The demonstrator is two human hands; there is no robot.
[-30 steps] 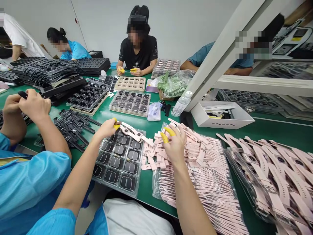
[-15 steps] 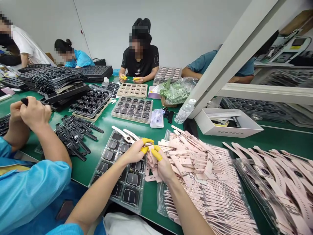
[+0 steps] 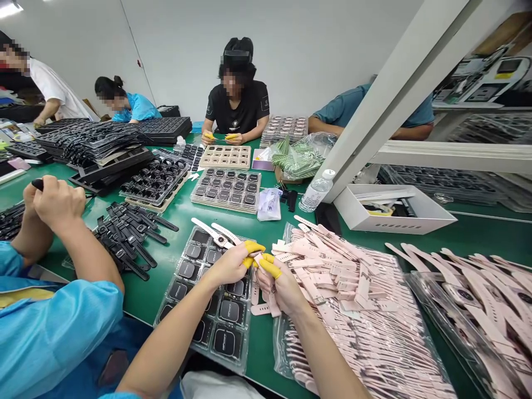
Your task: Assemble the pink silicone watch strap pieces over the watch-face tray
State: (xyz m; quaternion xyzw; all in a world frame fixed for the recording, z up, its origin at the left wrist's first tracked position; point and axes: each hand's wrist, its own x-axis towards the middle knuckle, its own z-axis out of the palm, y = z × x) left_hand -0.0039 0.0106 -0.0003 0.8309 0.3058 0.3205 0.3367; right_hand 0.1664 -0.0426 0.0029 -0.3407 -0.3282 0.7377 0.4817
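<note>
Barely visible between left hand [image 3: 230,265] and right hand [image 3: 279,282], both pinching: small pink strap piece [image 3: 258,258], mostly hidden.

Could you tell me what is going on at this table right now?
The person's left hand and right hand, with yellow finger cots, pinch a small pink strap piece together above a tray of black watch faces. A pile of pink straps lies to the right. A co-worker's hands on the left handle a black strap, and other people work across the green table.
</note>
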